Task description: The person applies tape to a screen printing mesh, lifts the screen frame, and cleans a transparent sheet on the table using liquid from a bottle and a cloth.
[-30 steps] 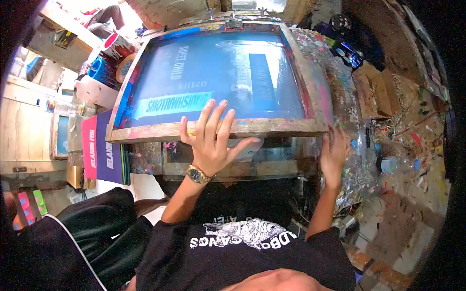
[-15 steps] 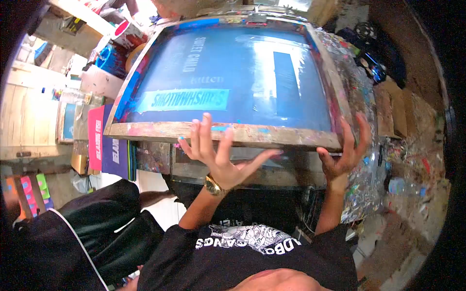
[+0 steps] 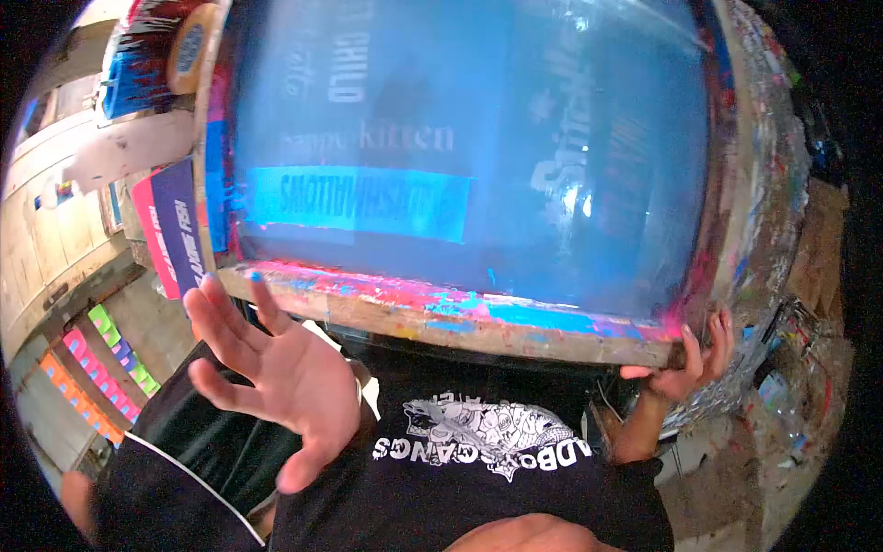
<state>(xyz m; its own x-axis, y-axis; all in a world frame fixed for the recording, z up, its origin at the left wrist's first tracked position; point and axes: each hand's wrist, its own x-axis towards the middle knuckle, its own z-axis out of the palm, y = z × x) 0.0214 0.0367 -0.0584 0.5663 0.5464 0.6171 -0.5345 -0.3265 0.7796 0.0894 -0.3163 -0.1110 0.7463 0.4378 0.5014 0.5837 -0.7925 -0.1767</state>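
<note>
A wooden-framed screen with blue mesh (image 3: pixel 515 221) fills the upper middle of the view, much nearer to me than the bench. Faded lettering and a bright blue tape strip (image 3: pixel 368 204) show on it. My right hand (image 3: pixel 685 363) grips the frame's near right corner, its fingers over the edge and its thumb below. My left hand (image 3: pixel 276 377) is raised with fingers spread beside the near left corner, palm showing, holding nothing. Smears of pink and blue paint cover the frame's near rail (image 3: pixel 460 317).
Purple and pink printed pieces (image 3: pixel 173 225) lie left of the frame. Behind them are a white container (image 3: pixel 138 147) and a blue paint-stained bucket (image 3: pixel 138 78). Coloured cut pieces (image 3: pixel 101 382) are at lower left, near another person's dark-clothed leg (image 3: pixel 184 469). Cardboard (image 3: pixel 819 248) is on the right.
The screen has come closer to me and its near edge is lower in view. My left hand has left the rail and moved left; my right hand remains at the right corner.
</note>
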